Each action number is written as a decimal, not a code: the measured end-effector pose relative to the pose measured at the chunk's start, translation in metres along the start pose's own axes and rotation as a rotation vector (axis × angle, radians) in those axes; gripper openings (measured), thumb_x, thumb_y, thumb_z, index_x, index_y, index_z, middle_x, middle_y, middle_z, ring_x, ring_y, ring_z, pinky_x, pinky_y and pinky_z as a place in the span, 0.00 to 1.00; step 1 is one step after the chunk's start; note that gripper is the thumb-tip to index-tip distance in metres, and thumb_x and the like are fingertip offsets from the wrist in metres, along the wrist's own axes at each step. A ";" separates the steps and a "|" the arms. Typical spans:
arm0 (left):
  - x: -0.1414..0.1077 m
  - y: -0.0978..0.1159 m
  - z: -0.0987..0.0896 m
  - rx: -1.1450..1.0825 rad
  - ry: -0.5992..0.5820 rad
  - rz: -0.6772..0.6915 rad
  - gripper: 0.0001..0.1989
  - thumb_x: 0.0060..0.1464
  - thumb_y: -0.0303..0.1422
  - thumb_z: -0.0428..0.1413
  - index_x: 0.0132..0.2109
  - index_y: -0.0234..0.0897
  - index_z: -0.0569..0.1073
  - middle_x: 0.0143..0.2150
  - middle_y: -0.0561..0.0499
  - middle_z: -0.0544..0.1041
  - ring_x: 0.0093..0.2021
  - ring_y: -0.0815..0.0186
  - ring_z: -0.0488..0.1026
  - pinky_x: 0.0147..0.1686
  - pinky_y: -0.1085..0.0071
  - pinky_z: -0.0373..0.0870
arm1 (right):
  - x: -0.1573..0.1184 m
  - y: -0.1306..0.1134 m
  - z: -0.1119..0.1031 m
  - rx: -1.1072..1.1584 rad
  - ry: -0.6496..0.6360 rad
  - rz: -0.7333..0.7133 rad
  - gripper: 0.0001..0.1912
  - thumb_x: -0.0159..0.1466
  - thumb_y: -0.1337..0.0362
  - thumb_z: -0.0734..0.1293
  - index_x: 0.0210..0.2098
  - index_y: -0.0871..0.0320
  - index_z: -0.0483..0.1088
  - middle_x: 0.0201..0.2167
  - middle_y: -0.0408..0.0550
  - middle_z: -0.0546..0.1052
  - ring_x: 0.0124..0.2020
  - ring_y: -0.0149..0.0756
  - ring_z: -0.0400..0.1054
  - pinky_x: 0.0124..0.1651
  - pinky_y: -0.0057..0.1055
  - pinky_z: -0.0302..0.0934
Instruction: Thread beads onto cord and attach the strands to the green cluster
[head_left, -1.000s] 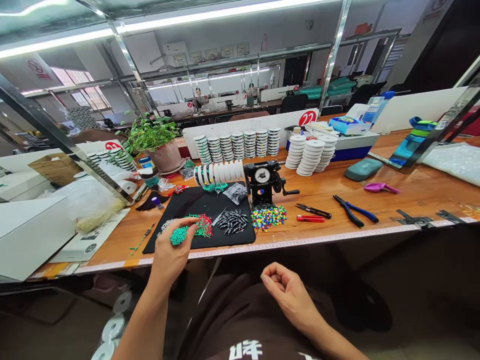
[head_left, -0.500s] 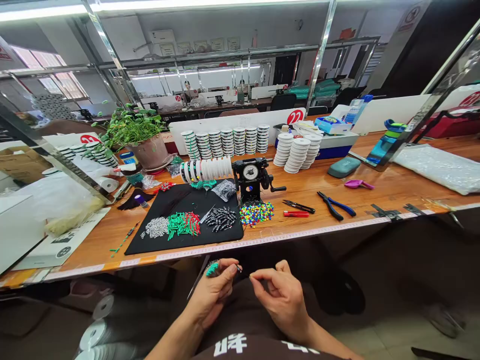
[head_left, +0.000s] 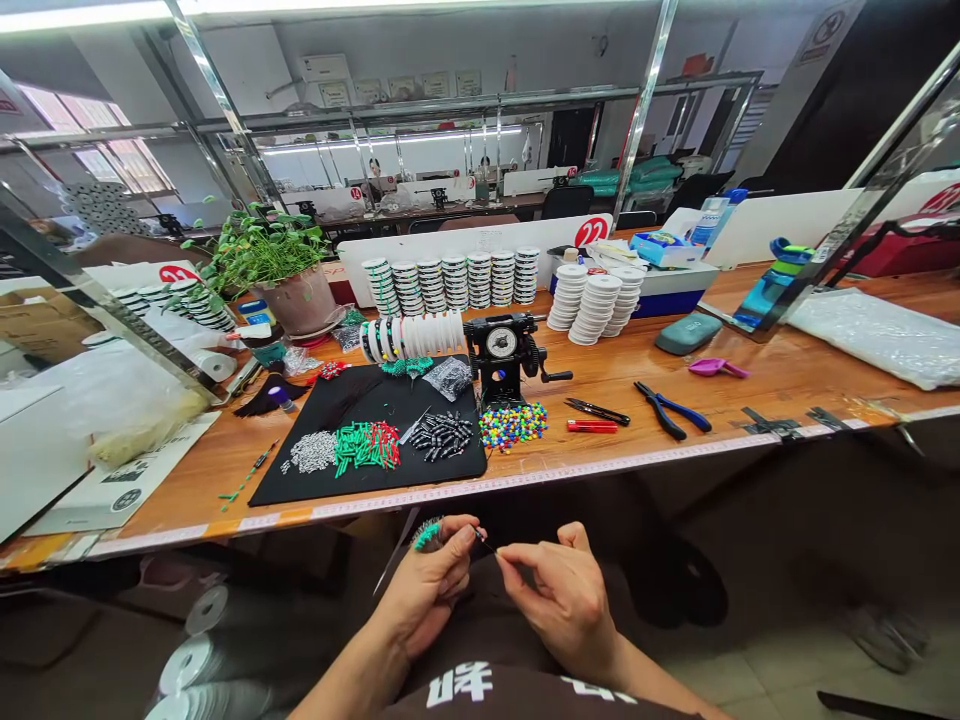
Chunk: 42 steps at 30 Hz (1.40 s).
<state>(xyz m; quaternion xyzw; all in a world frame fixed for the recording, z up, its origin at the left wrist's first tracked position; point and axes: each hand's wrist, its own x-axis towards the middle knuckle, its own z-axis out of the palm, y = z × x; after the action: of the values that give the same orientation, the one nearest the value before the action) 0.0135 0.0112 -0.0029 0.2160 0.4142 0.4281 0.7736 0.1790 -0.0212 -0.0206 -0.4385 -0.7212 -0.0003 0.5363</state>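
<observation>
In front of the table edge, over my lap, my left hand point(head_left: 431, 580) is closed with thumb and forefinger pinched together. A bundle of green-tipped wire pieces point(head_left: 428, 536) sticks out at its forefinger side. From the left fingertips a thin dark strand point(head_left: 487, 544) runs toward my right hand point(head_left: 559, 595). The right thumb and forefinger pinch the strand's other end, with the remaining fingers curled. What lies inside the left palm is hidden. On the black mat point(head_left: 300, 490) are piles of silver beads point(head_left: 313, 452), green and red tubes point(head_left: 367, 447) and black pieces point(head_left: 442, 436).
A hand-cranked winder point(head_left: 504, 355) carries a row of white spools point(head_left: 420, 338). Small coloured beads point(head_left: 513, 426) lie before it. Rightward are tweezers point(head_left: 598, 411), a red case point(head_left: 592, 426), pliers point(head_left: 671, 408) and a pink scoop point(head_left: 718, 368). Behind stand stacked spools point(head_left: 596, 310) and a potted plant point(head_left: 296, 300).
My right fingertips have shifted slightly left and down. The dark strand now shows more plainly between the two hands. Things on the table stay where they were.
</observation>
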 end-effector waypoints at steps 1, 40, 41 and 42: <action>0.000 0.000 0.000 0.001 0.002 0.000 0.20 0.35 0.36 0.76 0.35 0.31 0.82 0.27 0.54 0.79 0.13 0.87 0.50 0.14 0.84 0.44 | 0.001 0.000 0.000 0.020 0.027 -0.006 0.08 0.69 0.73 0.65 0.36 0.57 0.73 0.17 0.35 0.74 0.14 0.25 0.63 0.35 0.34 0.47; 0.000 -0.005 0.001 0.045 0.024 0.023 0.21 0.33 0.38 0.77 0.35 0.32 0.81 0.21 0.57 0.73 0.14 0.85 0.49 0.16 0.81 0.43 | 0.001 -0.003 -0.001 0.047 0.011 0.008 0.10 0.68 0.75 0.64 0.31 0.58 0.69 0.17 0.33 0.61 0.17 0.26 0.53 0.33 0.33 0.45; 0.001 -0.005 0.001 0.044 0.026 0.025 0.22 0.33 0.38 0.77 0.35 0.32 0.81 0.21 0.57 0.73 0.14 0.85 0.49 0.16 0.81 0.43 | 0.001 -0.004 -0.001 0.047 0.013 0.009 0.10 0.68 0.75 0.64 0.31 0.58 0.69 0.17 0.33 0.61 0.17 0.26 0.53 0.33 0.33 0.45; 0.001 -0.005 0.001 0.042 0.029 0.028 0.22 0.33 0.38 0.77 0.35 0.32 0.81 0.22 0.56 0.74 0.14 0.86 0.48 0.16 0.81 0.43 | 0.001 -0.004 -0.002 0.045 0.013 0.009 0.10 0.68 0.74 0.64 0.31 0.58 0.69 0.17 0.33 0.61 0.17 0.26 0.53 0.33 0.33 0.45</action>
<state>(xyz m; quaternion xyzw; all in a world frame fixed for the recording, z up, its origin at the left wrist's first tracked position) 0.0172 0.0094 -0.0059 0.2315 0.4310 0.4331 0.7570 0.1777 -0.0237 -0.0175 -0.4296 -0.7155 0.0158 0.5508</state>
